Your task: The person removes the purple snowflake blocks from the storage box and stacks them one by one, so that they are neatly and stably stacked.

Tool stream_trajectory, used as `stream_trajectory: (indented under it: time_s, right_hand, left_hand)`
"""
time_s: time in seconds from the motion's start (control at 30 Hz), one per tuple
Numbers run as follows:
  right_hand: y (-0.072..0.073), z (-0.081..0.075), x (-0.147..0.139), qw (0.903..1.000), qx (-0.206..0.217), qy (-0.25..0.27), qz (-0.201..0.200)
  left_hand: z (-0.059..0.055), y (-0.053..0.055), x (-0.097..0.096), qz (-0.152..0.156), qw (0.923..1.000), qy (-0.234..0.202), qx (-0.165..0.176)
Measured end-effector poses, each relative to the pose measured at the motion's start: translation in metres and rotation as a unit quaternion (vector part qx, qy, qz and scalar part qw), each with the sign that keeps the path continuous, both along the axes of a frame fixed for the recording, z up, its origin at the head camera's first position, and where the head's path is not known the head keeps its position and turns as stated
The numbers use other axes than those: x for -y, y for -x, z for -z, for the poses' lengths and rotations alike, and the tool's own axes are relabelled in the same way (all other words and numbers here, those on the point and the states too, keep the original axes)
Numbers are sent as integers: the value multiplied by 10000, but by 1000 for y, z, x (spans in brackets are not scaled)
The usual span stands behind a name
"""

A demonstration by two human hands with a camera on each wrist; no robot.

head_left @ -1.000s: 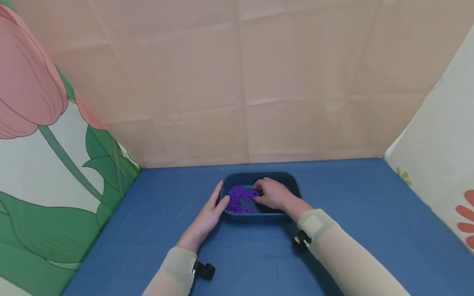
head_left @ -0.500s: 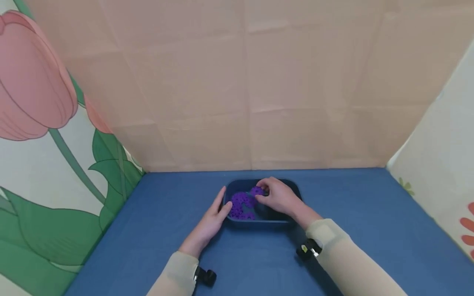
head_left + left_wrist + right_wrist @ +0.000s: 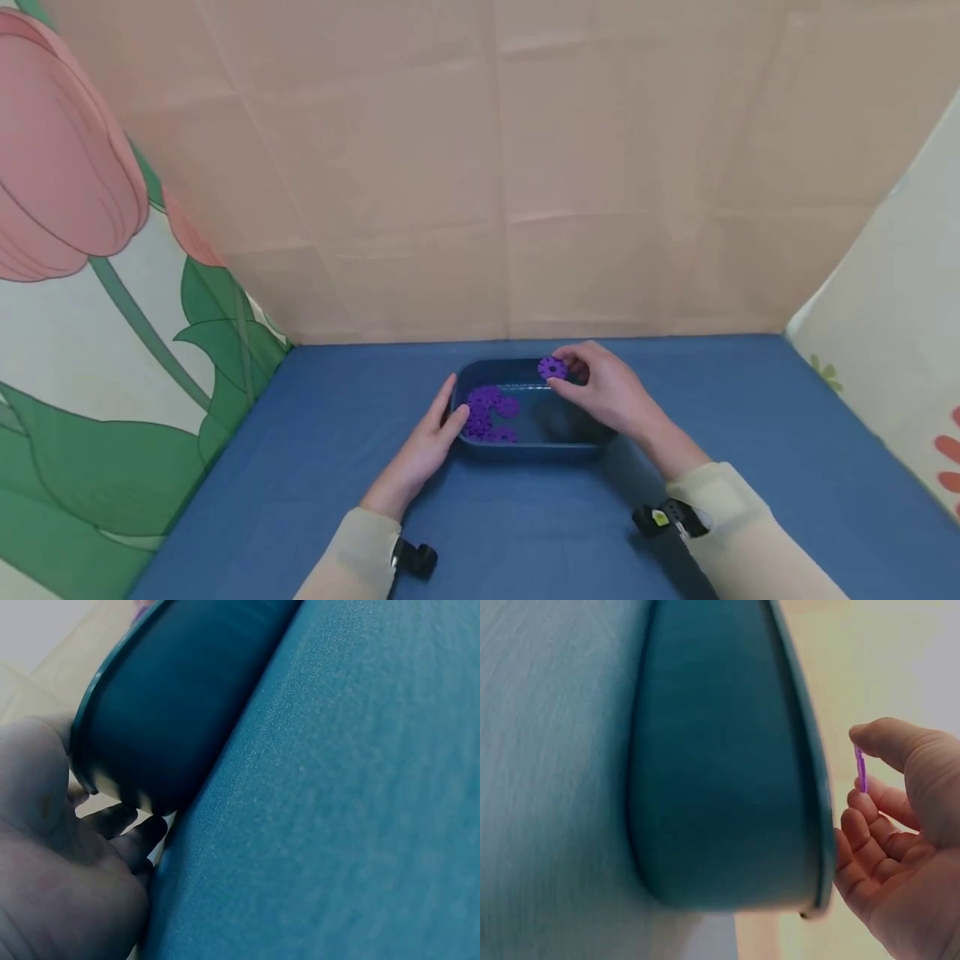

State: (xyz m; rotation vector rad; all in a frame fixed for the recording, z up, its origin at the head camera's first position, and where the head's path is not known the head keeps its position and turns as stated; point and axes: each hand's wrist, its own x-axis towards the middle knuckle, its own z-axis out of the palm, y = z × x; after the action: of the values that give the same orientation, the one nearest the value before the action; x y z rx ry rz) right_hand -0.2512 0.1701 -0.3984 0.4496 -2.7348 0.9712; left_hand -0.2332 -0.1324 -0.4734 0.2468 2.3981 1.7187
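Observation:
A dark blue plastic tray (image 3: 525, 451) sits on the blue cloth. My left hand (image 3: 416, 454) holds its left end, thumb at the rim and fingers along the outer wall; the left wrist view shows the fingertips against that wall. Above the tray's back right part, my right hand (image 3: 611, 392) pinches one purple notched interlocking disc (image 3: 552, 368) between thumb and index finger. Edge-on, the same disc (image 3: 861, 769) shows as a thin strip in the right wrist view. Several more purple discs (image 3: 487, 408) lie heaped in the tray's left part.
Blue cloth (image 3: 510, 533) covers the table around the tray. A beige sheet (image 3: 495, 183) hangs behind the table. Panels with printed flowers stand at the left (image 3: 67, 167) and right (image 3: 892, 317).
My right hand has lifted one purple disc out of the heap and carried it up and to the right. My left hand has stayed at the tray's left end.

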Motion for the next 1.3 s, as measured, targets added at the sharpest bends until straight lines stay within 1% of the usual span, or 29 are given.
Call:
stream_trajectory:
  time_s: [0.13,0.27,0.4,0.47,0.57,0.73,0.83,0.97,1.2,1.3]
  right_hand:
    - [-8,-7,-13,9998,-24,18,210]
    - [-15,-10,-28,9989,-43,43,468]
    - [-18,-11,-43,9975,-108,158,676]
    - [-18,-10,-51,9970,-138,192,739]
    - [-18,-8,-63,9960,-174,188,851]
    - [-15,-5,-82,9940,-243,173,1048]
    - [-13,-3,-91,9933,-240,171,1119]
    - [-10,0,-101,9925,-77,164,1208]
    - [-2,16,-119,9913,347,-42,1269]
    - [0,22,-125,9909,543,-111,1229]
  left_hand:
    - [-1,-2,1,-33,10000,17,17]
    - [-3,-3,1,-43,10000,21,-26]
    - [-3,-4,0,-32,10000,2,-33]
    - [-5,-4,0,-31,10000,0,19]
    - [-12,-7,-1,5,9999,-31,121]
    - [-31,-19,-3,55,9998,-103,152]
    - [-36,-23,-3,49,9998,-116,131]
    - [-36,-23,-3,34,9998,-145,127]
    - [-35,-23,-3,86,9998,-132,122]
    - [-29,-19,-3,60,9999,-104,97]
